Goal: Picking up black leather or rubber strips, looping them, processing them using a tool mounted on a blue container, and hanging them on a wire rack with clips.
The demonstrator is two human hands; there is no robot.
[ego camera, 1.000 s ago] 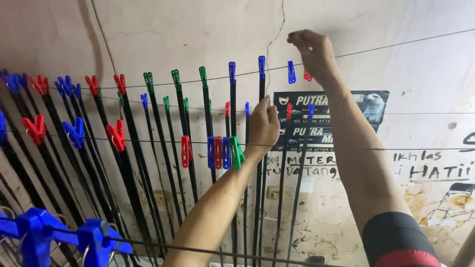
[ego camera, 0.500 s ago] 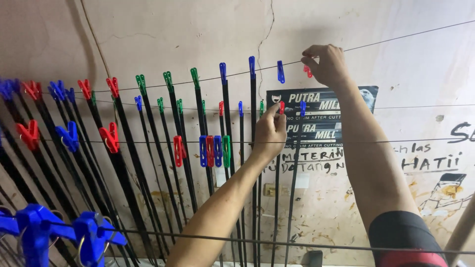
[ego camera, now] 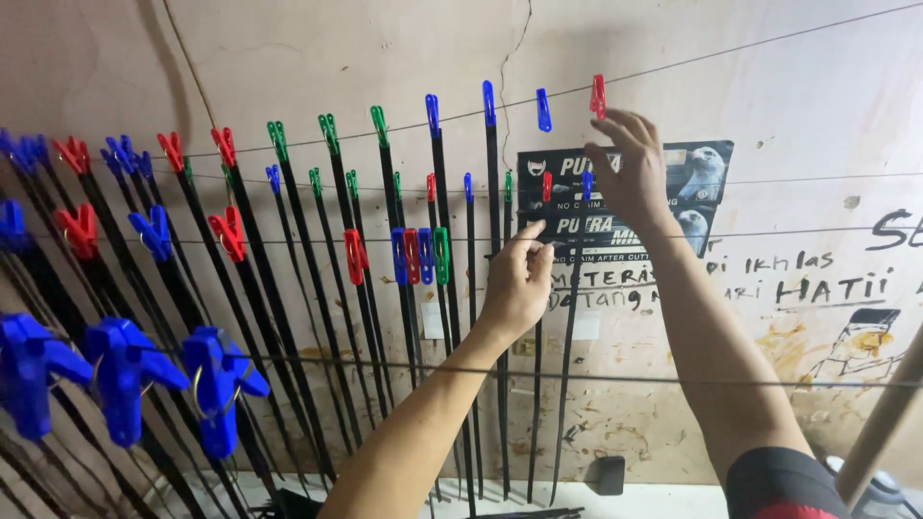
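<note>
Long black strips hang in rows from thin wires along a stained wall, each held by a coloured clothes peg. My right hand (ego camera: pixel 630 173) is raised just under a red peg (ego camera: pixel 598 96) on the top wire, fingers spread, holding nothing. A blue peg (ego camera: pixel 543 110) sits on the same wire to its left. My left hand (ego camera: pixel 519 284) is lower, with its fingers pointing up and the fingertips against a black strip (ego camera: pixel 535 404) that hangs from a small red peg (ego camera: pixel 546 185). I see no clear grip on that strip.
Large blue pegs (ego camera: pixel 120 370) hang on the nearest wire at lower left. Red, blue and green pegs (ego camera: pixel 420 255) cluster on a middle wire. A dark printed poster (ego camera: pixel 707 178) and handwriting cover the wall on the right. A pale pole (ego camera: pixel 885 423) leans at the right edge.
My right hand has come off the top wire and dropped slightly, leaving the red peg clipped there. My left hand has slid down the strip.
</note>
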